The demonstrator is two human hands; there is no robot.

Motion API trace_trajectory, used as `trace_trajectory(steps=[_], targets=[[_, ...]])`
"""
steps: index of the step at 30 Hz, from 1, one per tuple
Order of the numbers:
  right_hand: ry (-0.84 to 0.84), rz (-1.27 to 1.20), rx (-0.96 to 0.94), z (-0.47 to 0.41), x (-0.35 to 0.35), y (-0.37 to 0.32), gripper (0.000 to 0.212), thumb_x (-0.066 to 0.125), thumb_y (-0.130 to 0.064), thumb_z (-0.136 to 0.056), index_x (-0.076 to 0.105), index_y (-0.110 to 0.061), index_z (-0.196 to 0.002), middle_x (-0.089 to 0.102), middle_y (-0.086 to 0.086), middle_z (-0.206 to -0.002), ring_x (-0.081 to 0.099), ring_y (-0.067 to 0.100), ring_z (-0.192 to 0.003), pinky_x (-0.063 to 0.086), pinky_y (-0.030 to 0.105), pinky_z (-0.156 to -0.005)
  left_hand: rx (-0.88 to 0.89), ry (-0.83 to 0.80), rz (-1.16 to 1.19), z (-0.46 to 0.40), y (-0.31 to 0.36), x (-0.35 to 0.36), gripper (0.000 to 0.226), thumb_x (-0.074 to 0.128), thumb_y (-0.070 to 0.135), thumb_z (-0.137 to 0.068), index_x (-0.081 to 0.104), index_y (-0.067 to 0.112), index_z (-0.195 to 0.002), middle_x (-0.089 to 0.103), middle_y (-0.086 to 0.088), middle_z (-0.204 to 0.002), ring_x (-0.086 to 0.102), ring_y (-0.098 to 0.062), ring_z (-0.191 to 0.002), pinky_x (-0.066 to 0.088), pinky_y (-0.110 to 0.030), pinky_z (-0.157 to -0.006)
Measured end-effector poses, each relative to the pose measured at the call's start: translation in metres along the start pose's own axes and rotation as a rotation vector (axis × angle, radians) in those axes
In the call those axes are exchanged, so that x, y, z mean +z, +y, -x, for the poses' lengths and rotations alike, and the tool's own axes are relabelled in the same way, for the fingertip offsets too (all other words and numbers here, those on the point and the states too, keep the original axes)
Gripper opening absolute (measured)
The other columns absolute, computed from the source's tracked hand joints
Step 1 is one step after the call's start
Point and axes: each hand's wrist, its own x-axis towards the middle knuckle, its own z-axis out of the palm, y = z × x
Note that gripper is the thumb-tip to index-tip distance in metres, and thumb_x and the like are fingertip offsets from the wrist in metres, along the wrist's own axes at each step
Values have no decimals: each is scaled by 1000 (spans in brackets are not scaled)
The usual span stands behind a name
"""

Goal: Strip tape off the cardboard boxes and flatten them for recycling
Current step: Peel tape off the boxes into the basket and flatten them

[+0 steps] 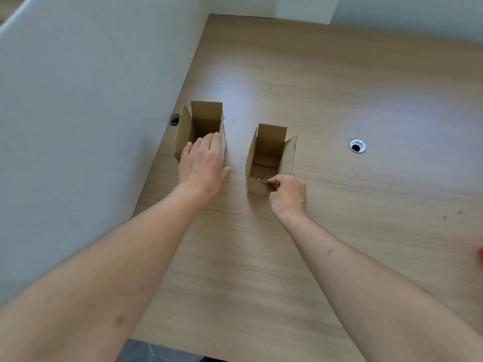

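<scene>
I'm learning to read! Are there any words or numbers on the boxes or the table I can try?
No words or numbers can be read here.
Left box: plain brown cardboard, no print showing.
Right box: plain too.
Table: bare wood grain, no labels.
Pale strip on the left box's right side: too blurred to tell.

brown boxes (269, 158), woodgrain table (339, 100)

A wooden table (326, 244) meets a white wall (78, 113); a metal-rimmed cable hole (357, 146) lies right of the hands, and what may be a red object (480, 253) at the far right edge.
</scene>
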Motion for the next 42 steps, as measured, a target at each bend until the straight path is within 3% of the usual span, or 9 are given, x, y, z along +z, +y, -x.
trace_trajectory(steps=[4,15,19,25,34,39,42], targets=[[25,-4,-13,19,-14,1,20,72,-9,-89,81,-23,-99,72,6,-102,65,26,-94,47,27,-76,119,-13,-10,21,17,-16,77,63,40,-97,27,10,-157,34,-7,-161,30,-27,-149,22,-44,-124],[127,6,38,113,-71,46,26,68,-5,-90,82,-22,-103,74,7,-105,67,27,-97,54,30,-85,317,-76,65,107,84,-47,61,53,32,-103,30,13,-157,32,-7,-161,39,-29,-142,31,-39,-117],[122,12,66,147,-93,75,32,64,-1,-89,82,-21,-106,74,8,-107,67,29,-101,54,31,-87,373,-109,192,134,111,-46,55,46,34,-106,34,15,-156,29,-6,-164,39,-30,-143,35,-41,-114],[113,26,78,174,-130,129,18,69,-15,-93,82,-21,-104,76,9,-104,68,30,-100,55,35,-86,533,-170,219,158,179,-36,56,48,38,-105,38,14,-155,24,-4,-167,21,-27,-154,32,-45,-119],[27,90,73,168,-199,248,13,70,-23,-93,83,-24,-96,76,5,-96,66,25,-92,47,28,-73,475,-263,144,182,312,5,67,49,49,-103,33,13,-157,13,-7,-169,5,-24,-157,18,-41,-124],[2,86,66,171,-232,308,21,71,-26,-92,80,-20,-110,77,5,-108,66,26,-107,50,30,-89,429,-338,161,204,376,28,74,52,51,-101,29,9,-158,11,-9,-170,3,-23,-157,17,-41,-125],[-32,46,23,173,-246,329,39,76,-25,-89,73,-20,-128,71,6,-117,65,25,-112,48,29,-94,411,-354,188,214,398,33,81,55,49,-100,21,6,-160,1,-5,-171,2,-21,-157,20,-38,-125]])
